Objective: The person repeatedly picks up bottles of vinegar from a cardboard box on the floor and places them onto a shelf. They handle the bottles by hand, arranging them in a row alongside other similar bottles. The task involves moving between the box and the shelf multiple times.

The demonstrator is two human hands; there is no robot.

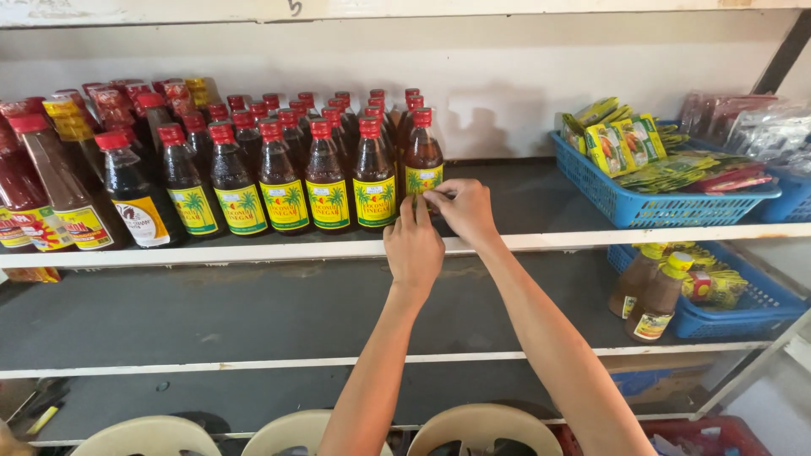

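Both hands met at the rightmost bottle in the front row of the upper shelf. The left hand was raised with its back to the camera, fingers nearly straight and close together, their tips touching the lower part of the bottle's yellow label. The right hand curled in from the right, thumb and fingers pinched at the label's right edge; whether it truly gripped the bottle could not be told.

The bottle was dark brown with a red cap, its yellow label showing green palm trees. It ended a row of matching bottles, with more rows behind. Further left stood other red-capped bottles with white and yellow labels. To the right, a blue basket held flat yellow-green packets. On the shelf below, two brown bottles with yellow caps stood just beside another blue basket.

Both forearms reached up from the bottom of the view, bare, converging toward the bottle.
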